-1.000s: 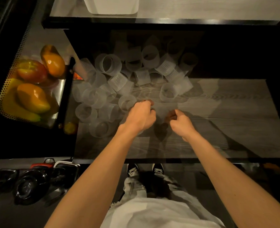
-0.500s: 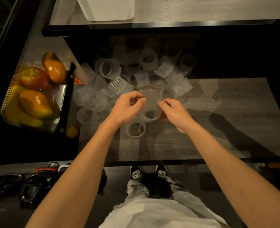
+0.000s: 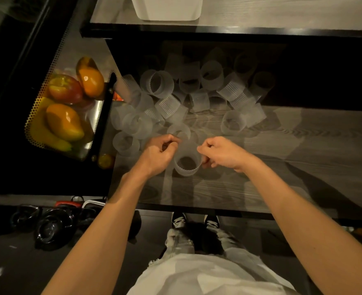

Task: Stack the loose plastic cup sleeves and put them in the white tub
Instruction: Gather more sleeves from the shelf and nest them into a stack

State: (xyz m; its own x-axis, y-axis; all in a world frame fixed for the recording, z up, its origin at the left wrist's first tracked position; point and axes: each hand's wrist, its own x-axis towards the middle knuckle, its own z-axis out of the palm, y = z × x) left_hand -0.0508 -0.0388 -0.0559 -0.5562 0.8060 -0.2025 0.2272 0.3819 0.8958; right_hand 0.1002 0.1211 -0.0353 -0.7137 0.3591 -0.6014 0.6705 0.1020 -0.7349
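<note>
Several translucent ribbed cup sleeves (image 3: 197, 96) lie in a loose pile on the grey wooden table (image 3: 282, 167), spreading back into the dark under a raised shelf. Between my hands stands a short stack of sleeves (image 3: 186, 158), its open end facing me. My left hand (image 3: 158, 152) pinches the stack's left side with curled fingers. My right hand (image 3: 220, 153) grips its right side, fingers curled under. The white tub (image 3: 167, 9) sits on the raised shelf at the top, cut off by the frame.
A perforated metal tray (image 3: 37, 116) with mangoes, an apple and a banana stands at the left. A small orange fruit (image 3: 105, 160) lies by the table's left edge. Dark gear (image 3: 48, 226) lies on the floor at the lower left. The shelf's black edge (image 3: 239, 30) overhangs the pile.
Both hands came up from the table's front with sleeves and drew them together into one stack held between them, now slightly nearer me. The view tilted a little.
</note>
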